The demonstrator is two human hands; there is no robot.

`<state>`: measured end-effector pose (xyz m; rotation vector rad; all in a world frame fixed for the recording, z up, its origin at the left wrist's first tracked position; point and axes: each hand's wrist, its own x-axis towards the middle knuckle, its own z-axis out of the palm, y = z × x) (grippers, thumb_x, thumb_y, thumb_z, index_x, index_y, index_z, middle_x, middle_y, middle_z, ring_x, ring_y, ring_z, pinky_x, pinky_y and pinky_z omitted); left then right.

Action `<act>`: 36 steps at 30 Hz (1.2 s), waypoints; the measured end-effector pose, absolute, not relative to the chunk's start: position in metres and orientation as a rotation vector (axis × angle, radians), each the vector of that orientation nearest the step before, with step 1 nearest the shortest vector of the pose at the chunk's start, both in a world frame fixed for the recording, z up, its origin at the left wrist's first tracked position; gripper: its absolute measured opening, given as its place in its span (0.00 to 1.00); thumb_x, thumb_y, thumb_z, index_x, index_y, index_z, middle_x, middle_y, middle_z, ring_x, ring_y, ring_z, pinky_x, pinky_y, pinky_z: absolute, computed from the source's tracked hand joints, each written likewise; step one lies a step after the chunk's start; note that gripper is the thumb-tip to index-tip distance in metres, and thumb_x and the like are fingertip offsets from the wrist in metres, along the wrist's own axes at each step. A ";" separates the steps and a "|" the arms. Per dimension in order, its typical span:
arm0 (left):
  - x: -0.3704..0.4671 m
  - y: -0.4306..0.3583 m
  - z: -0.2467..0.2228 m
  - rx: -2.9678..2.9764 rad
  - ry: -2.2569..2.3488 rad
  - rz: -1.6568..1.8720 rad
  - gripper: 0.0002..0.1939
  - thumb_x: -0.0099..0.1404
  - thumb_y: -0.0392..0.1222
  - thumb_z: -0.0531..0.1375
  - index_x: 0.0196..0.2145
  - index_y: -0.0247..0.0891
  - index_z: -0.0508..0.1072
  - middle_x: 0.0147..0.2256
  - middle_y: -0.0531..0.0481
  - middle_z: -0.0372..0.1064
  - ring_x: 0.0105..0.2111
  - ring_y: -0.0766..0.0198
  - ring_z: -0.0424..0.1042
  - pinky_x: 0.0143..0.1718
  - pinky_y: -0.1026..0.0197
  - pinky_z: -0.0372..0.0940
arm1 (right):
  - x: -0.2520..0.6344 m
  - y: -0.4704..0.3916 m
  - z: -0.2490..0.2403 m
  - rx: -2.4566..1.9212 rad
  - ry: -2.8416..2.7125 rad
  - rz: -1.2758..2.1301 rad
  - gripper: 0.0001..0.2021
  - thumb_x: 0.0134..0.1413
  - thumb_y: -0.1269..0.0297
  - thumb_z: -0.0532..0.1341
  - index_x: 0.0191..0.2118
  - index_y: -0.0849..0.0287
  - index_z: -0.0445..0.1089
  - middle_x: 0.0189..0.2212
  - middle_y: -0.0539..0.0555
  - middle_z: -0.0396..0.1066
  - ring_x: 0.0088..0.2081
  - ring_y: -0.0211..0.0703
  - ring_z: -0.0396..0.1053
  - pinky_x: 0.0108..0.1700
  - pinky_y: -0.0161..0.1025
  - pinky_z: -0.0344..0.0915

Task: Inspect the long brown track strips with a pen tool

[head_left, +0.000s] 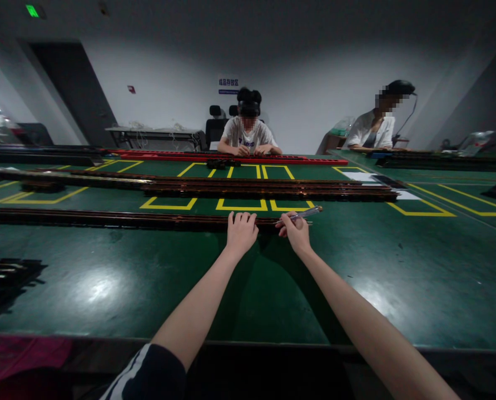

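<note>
1. Green tabletop [148, 289] fills the head view's foreground; a long dark strip bundle [106, 217] lies crosswise on it, probably because that puts its right end within easy reach of both hands.
2. The left hand [242, 230] rests palm-down, fingers draped over the bundle near that end, perhaps to steady it. I cannot tell whether the fingers grasp it or merely press.
3. The right hand [296, 230] grasps a clear pen-like tool [310, 213] between thumb and fingers, slanting up to the right; its lower end is near the bundle, which seems to suit close work there. Whether the tip touches is unclear.
4. Beyond, a thicker dark stack [268, 189] lies roughly parallel, across yellow outlines [181, 208] that presumably mark set places.
5. Farther back, a red strip [315, 161] lies before a seated person [248, 136].
</note>
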<state>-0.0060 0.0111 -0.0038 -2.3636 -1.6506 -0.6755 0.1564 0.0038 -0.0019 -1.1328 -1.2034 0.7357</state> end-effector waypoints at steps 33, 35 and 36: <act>-0.006 0.013 -0.005 -2.227 -1.771 -0.714 0.22 0.62 0.29 0.50 0.51 0.39 0.72 0.50 0.43 0.71 0.53 0.51 0.66 0.61 0.40 0.51 | 0.157 0.009 -0.009 -1.131 -1.418 0.680 0.23 0.50 0.40 0.59 0.30 0.59 0.64 0.25 0.55 0.75 0.15 0.35 0.66 0.16 0.31 0.61; -0.006 0.013 -0.004 -2.216 -1.798 -0.710 0.23 0.61 0.29 0.50 0.51 0.38 0.71 0.50 0.43 0.71 0.53 0.51 0.65 0.61 0.41 0.51 | 0.157 0.008 -0.008 -1.129 -1.405 0.687 0.24 0.49 0.39 0.59 0.30 0.59 0.64 0.25 0.55 0.75 0.16 0.35 0.66 0.16 0.31 0.61; -0.006 0.013 -0.003 -2.211 -1.811 -0.707 0.23 0.61 0.29 0.50 0.51 0.38 0.71 0.50 0.43 0.71 0.53 0.51 0.65 0.61 0.41 0.51 | 0.157 0.008 -0.008 -1.126 -1.399 0.693 0.24 0.48 0.39 0.59 0.30 0.59 0.65 0.25 0.55 0.75 0.16 0.35 0.66 0.16 0.31 0.62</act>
